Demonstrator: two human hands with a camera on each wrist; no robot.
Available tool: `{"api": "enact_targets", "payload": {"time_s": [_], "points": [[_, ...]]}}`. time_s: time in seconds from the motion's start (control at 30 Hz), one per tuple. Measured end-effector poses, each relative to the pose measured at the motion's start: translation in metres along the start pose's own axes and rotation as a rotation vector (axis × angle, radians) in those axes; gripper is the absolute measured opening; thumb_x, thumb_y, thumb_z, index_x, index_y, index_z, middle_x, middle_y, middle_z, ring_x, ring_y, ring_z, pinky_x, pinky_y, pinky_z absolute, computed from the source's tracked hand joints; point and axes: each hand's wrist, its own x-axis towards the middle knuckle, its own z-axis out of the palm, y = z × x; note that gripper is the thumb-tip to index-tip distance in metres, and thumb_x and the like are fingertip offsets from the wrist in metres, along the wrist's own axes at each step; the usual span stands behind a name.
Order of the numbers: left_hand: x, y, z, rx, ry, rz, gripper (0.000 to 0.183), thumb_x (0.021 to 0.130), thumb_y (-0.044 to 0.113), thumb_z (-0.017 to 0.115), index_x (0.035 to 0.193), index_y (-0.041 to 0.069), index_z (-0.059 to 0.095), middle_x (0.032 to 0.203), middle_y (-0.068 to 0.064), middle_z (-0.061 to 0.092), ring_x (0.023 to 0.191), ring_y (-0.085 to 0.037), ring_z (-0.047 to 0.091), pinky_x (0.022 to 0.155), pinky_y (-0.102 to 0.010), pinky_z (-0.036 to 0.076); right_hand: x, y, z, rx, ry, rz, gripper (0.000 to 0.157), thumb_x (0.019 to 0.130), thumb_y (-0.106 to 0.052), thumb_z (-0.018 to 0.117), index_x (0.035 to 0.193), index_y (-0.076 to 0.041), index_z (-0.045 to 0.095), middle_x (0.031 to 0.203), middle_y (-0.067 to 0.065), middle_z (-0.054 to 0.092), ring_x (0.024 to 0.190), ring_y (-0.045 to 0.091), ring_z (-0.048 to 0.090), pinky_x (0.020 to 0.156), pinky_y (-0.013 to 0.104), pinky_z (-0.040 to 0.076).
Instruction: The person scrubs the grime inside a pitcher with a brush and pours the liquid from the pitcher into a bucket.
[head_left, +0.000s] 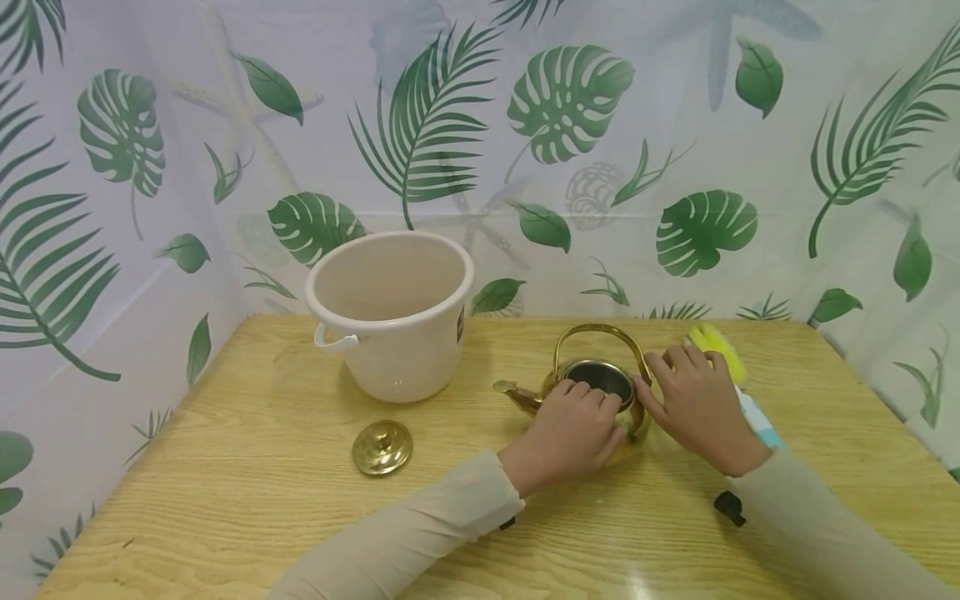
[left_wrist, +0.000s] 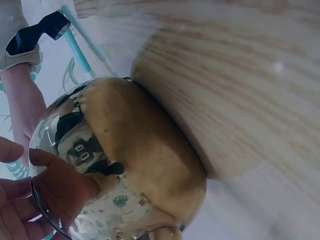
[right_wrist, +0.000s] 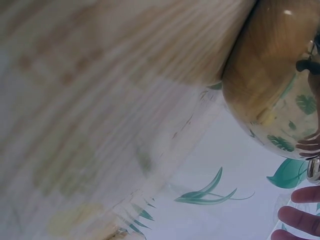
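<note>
A shiny brass teapot (head_left: 632, 417) stands lidless on the table, its spout toward the left and its arched handle (head_left: 597, 327) raised. My left hand (head_left: 573, 429) grips the near rim, fingers bent over into the dark opening and thumb outside. At the right side, my right hand (head_left: 693, 404) pinches the lower end of the handle between thumb and forefinger. The left wrist view shows the teapot's mirror-like body (left_wrist: 145, 150) close up, resting on the wood. Left of the teapot, the round brass lid (head_left: 382, 447) lies knob up.
A white bucket (head_left: 405, 358) stands at the back left with its handle hanging down. Behind my right hand lies a brush (head_left: 720, 346) with yellow bristles and a white and teal handle. A leaf-patterned curtain (head_left: 465, 125) surrounds the wooden table (head_left: 247, 467).
</note>
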Motion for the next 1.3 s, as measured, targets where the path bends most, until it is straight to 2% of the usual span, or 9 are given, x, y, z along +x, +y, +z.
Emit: {"api": "enact_targets", "payload": {"time_s": [0.27,0.73,1.03,1.3], "points": [[0.0016,-0.0021,-0.0034,0.043,0.069,0.01,0.02,0.092,0.037,0.054,0.09,0.02,0.063,0.082,0.009,0.068,0.074,-0.007,0.063,0.071,-0.023,0.048,-0.0002,-0.0005,0.0005,-0.004,0.01,-0.015,0.068,0.099,-0.049,0.013,0.094,0.0,0.059,0.077,0.017,0.057,0.074,0.036,0.055,0.064,0.053,0.044],[0.0039,-0.0046,-0.0051,0.037,0.079,0.007,0.016,0.094,0.028,0.053,0.089,0.019,0.066,0.085,0.009,0.07,0.074,-0.006,0.064,0.069,-0.022,0.048,0.0008,-0.0003,-0.0009,-0.001,0.019,-0.026,0.066,0.099,-0.048,0.015,0.093,0.001,0.059,0.077,0.017,0.057,0.074,0.036,0.055,0.064,0.052,0.044],[0.0049,-0.0033,-0.0049,0.027,0.026,0.0,0.015,0.094,0.028,0.054,0.097,0.019,0.066,0.09,0.009,0.071,0.079,-0.007,0.064,0.074,-0.023,0.049,0.0,0.0002,-0.0008,0.001,0.004,-0.019,0.067,0.099,-0.049,0.014,0.093,0.001,0.058,0.077,0.017,0.056,0.074,0.036,0.055,0.064,0.052,0.044],[0.0046,-0.0019,-0.003,0.046,0.075,-0.021,0.016,0.094,0.03,0.055,0.099,0.021,0.066,0.092,0.01,0.071,0.08,-0.006,0.065,0.075,-0.023,0.05,0.0,-0.0005,-0.0027,-0.004,0.006,-0.022,0.068,0.099,-0.049,0.013,0.093,0.0,0.059,0.077,0.017,0.056,0.073,0.036,0.055,0.064,0.052,0.044]]}}
